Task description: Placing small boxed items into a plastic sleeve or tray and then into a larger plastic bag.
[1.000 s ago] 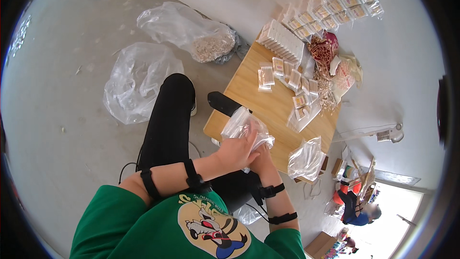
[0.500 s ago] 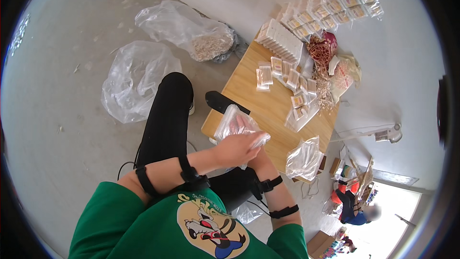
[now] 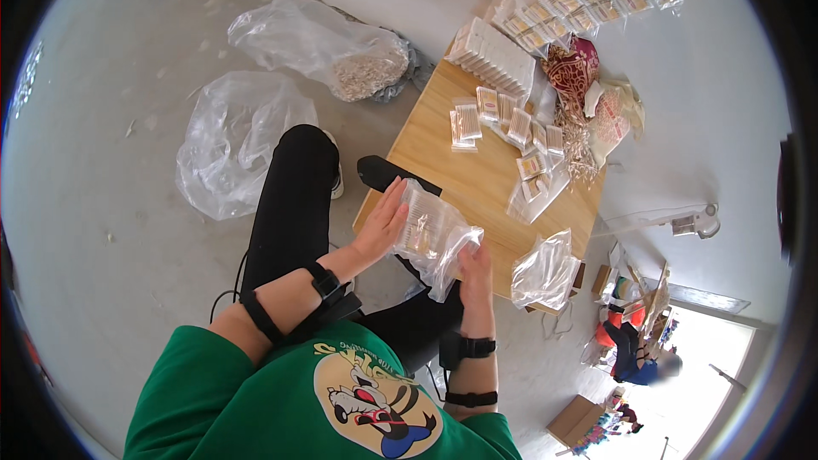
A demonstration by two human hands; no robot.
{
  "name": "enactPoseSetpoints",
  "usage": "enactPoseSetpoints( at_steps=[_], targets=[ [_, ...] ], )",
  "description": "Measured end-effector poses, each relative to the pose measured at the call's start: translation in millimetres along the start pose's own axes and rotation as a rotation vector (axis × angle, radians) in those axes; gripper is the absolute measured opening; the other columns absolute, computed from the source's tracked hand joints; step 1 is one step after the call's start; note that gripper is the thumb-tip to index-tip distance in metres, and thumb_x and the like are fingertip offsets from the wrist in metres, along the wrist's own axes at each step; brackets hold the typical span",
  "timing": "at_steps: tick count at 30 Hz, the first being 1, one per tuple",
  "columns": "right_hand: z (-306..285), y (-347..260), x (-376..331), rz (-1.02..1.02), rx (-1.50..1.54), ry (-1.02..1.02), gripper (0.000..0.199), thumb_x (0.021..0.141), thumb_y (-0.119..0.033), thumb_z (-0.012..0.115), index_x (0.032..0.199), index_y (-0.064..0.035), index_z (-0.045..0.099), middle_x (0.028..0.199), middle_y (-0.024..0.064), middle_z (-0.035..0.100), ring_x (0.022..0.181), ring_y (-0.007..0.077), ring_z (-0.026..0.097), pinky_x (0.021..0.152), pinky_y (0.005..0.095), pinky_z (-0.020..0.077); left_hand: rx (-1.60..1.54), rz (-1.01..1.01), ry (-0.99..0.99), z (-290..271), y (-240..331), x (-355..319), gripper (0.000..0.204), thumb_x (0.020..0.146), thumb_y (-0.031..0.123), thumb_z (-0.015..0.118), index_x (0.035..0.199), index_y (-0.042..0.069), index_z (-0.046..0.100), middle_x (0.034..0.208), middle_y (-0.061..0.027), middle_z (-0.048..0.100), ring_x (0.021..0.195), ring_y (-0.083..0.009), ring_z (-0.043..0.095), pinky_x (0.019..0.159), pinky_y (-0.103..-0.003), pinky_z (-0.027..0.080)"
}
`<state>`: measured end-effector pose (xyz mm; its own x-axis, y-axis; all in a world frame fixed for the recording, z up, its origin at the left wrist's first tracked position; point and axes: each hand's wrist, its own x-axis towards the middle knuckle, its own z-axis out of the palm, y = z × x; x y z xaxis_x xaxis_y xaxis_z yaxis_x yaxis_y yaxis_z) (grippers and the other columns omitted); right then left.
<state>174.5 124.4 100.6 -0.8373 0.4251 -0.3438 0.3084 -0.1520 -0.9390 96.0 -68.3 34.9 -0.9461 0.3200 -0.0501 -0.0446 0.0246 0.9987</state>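
A clear plastic bag [image 3: 423, 220] with small packs of thin sticks inside, probably cotton swabs, is held between my hands over the table's near edge. My left hand [image 3: 381, 228] lies along the bag's left side, fingers straight and close together, thumb not plainly visible. At the bag's loose, crumpled end on the right, my right hand [image 3: 475, 271] grips the film, its fingertips partly covered by plastic. Beyond the bag, several small swab packs [image 3: 517, 126] lie on the wooden table [image 3: 434, 140]. A black flat object [image 3: 381, 172] sits at the table's left edge, just past my left hand.
Empty clear bags [image 3: 545, 271] lie at the table's right corner. Stacked white packs [image 3: 490, 55], bagged packs [image 3: 588, 0] and a heap of loose sticks [image 3: 579, 149] stand along the wall. Large plastic bags [image 3: 247, 140] rest on the floor at left. A person [image 3: 635, 362] sits far right.
My left hand has moved from across the bag to its left side, and my right hand to its right end. The bag's packs now show between the hands.
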Motion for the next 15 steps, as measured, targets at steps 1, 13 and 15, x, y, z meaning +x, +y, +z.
enactPoseSetpoints(
  at_steps=[1,13,15],
  targets=[
    [4,4,-1,0.167,0.19,-0.041,0.032,0.085,-0.005,0.063,0.116,-0.0019,0.057,0.105,0.0029,0.063,0.093,0.0147,0.06,0.078,0.0292,0.0487,0.003,0.0,-0.001,0,-1,1,0.052,0.101,0.03,0.039,0.143,0.001,0.029,0.151,-0.0197,0.023,0.14,-0.0318,0.024,0.112,-0.034,0.023],
    [69,7,-16,-0.052,-0.404,0.237,0.018,0.086,-0.006,0.063,0.104,-0.0007,0.062,0.087,0.0052,0.065,0.076,0.0125,0.061,0.068,0.0254,0.0493,-0.275,-0.015,-0.084,7,-14,7,0.056,0.097,0.018,0.049,0.145,-0.001,0.025,0.151,-0.018,0.025,0.14,-0.0284,0.026,0.113,-0.033,0.023],
    [55,5,-13,-0.013,-0.342,0.206,0.014,0.088,-0.007,0.062,0.1,-0.0009,0.062,0.08,0.0035,0.063,0.069,0.0108,0.059,0.061,0.0238,0.0467,-0.046,0.032,-0.115,4,-12,10,0.057,0.095,0.013,0.051,0.144,0.0,0.026,0.15,-0.0185,0.027,0.138,-0.0292,0.031,0.111,-0.033,0.026]
  ],
)
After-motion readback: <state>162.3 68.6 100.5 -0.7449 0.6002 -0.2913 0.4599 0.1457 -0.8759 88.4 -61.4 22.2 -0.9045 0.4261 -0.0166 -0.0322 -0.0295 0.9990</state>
